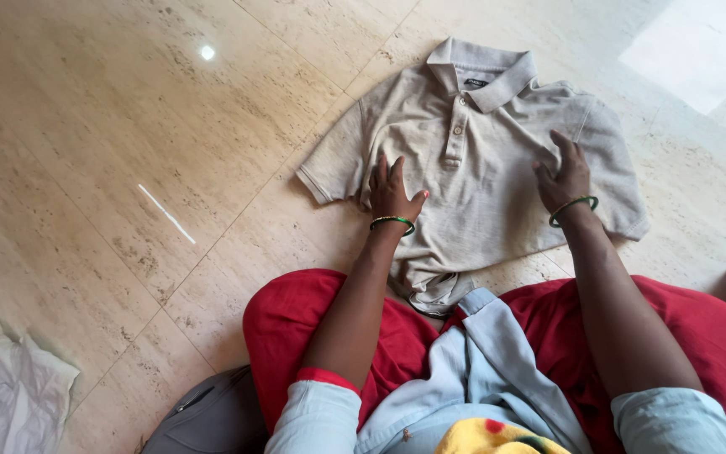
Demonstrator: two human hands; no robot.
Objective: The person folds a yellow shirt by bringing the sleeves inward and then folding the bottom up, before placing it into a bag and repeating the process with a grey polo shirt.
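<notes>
Red-clad knees (313,328) are sitting nearest the camera. Beyond them a grey polo shirt (481,160) is lying face-up on the tiled floor (128,126). Left hand (391,192) and right hand (566,178) are pressing flat on it, apart, fingers spread, gripping nothing.

A grey polo shirt (497,160) is lying spread out, front side up, with its collar pointing away from the person and its bottom edge reaching the person's knees. The placket is showing two buttons, one short sleeve is sticking out flat at the person's left, and the other side is lying more bunched. The cloth is looking a little wrinkled, and the hem is crumpling into folds at the near end.
</notes>
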